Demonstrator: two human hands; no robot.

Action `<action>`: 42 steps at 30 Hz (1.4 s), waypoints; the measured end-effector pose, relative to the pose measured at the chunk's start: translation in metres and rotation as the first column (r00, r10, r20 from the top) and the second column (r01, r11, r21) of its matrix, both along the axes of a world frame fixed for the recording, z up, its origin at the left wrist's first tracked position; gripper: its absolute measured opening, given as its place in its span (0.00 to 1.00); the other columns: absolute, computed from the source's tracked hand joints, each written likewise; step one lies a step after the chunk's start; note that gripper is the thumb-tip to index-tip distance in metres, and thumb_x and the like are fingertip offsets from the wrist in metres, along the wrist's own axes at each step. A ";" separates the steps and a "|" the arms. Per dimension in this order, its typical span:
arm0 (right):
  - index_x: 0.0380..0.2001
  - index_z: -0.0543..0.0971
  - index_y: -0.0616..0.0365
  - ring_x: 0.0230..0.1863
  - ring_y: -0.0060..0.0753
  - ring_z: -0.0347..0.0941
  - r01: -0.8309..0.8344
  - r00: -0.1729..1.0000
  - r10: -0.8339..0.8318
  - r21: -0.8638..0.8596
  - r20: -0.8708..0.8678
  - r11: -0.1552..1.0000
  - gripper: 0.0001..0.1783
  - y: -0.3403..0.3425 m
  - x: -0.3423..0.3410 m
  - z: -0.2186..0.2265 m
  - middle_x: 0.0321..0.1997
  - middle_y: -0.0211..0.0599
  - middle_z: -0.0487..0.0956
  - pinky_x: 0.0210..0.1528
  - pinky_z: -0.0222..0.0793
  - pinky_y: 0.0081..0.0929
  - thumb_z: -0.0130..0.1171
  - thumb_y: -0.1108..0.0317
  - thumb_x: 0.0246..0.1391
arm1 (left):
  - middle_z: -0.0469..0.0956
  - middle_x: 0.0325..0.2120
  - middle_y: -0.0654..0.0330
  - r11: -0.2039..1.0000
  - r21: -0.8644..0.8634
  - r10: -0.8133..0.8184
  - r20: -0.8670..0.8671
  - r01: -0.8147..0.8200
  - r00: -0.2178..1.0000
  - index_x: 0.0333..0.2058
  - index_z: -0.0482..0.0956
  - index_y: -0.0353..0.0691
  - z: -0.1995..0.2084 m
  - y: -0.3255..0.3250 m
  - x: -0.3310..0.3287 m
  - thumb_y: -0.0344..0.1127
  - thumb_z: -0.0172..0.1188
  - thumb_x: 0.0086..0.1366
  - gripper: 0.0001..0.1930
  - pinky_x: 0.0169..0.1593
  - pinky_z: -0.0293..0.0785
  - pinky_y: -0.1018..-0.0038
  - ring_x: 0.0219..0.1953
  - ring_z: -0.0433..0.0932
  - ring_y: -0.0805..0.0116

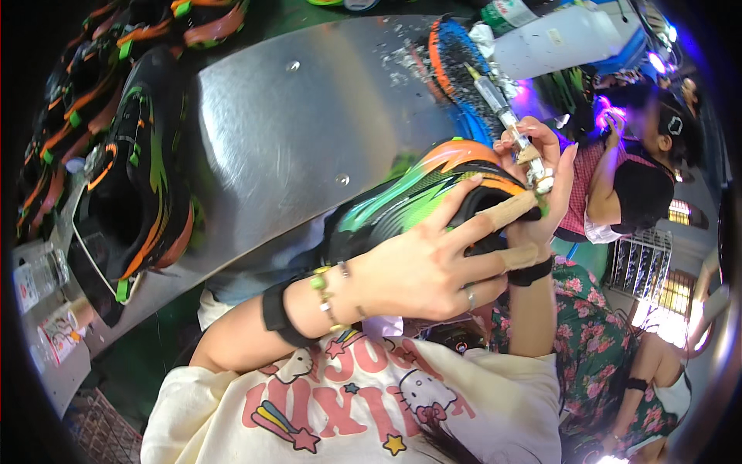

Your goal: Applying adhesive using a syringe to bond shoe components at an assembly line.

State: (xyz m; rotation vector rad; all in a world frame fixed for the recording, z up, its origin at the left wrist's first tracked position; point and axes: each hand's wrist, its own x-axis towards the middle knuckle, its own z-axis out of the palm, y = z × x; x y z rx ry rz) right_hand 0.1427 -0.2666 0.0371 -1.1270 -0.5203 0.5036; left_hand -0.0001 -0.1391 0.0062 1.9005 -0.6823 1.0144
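A black sports shoe (379,209) with green and orange streaks lies tilted at the near edge of the metal table, its heel toward my right hand. My left hand (433,263) reaches across its collar with fingers stretched and spread; two are wrapped in beige tape. The left thumb is hidden. My right hand (553,166) is behind the heel, its fingers curled round a slim clear syringe (502,112) with a pale, messy end by the palm. The syringe's narrow tip points up and left, away from the shoe.
The shiny metal table (270,124) carries another black shoe (147,170) at left, beside rows of similar shoes (69,108). Beyond my hands lie a blue, orange-edged, shoe-shaped piece (456,69) with dark crumbs and a white jug (556,39). A co-worker (626,170) sits at right.
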 end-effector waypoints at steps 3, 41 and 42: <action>0.48 0.71 0.60 0.48 0.37 0.71 0.075 0.997 -0.078 0.158 0.009 0.985 0.25 -0.013 -0.018 0.007 0.50 0.39 0.70 0.59 0.65 0.44 0.37 0.49 0.70 | 0.76 0.53 0.65 0.970 0.197 -0.129 -0.082 0.143 0.988 0.32 0.81 0.44 0.031 0.017 -0.011 0.37 0.60 0.50 0.09 0.63 0.60 0.37 0.62 0.68 0.55; 0.31 0.78 0.64 0.38 0.43 0.71 0.142 0.915 0.008 -0.339 0.404 0.930 0.36 -0.072 0.035 -0.004 0.42 0.58 0.75 0.43 0.69 0.36 0.25 0.46 0.66 | 0.80 0.26 0.71 0.802 0.576 0.343 -0.224 -0.160 0.912 0.40 0.79 0.70 -0.002 0.043 -0.018 0.54 0.64 0.57 0.12 0.29 0.72 0.70 0.27 0.82 0.66; 0.30 0.78 0.65 0.36 0.43 0.71 0.128 0.907 0.028 -0.338 0.421 0.932 0.39 -0.072 0.036 -0.003 0.41 0.58 0.75 0.41 0.71 0.35 0.23 0.45 0.66 | 0.80 0.26 0.72 0.805 0.565 0.332 -0.171 -0.184 0.928 0.40 0.79 0.71 -0.008 0.044 -0.016 0.54 0.64 0.57 0.11 0.29 0.71 0.71 0.27 0.82 0.68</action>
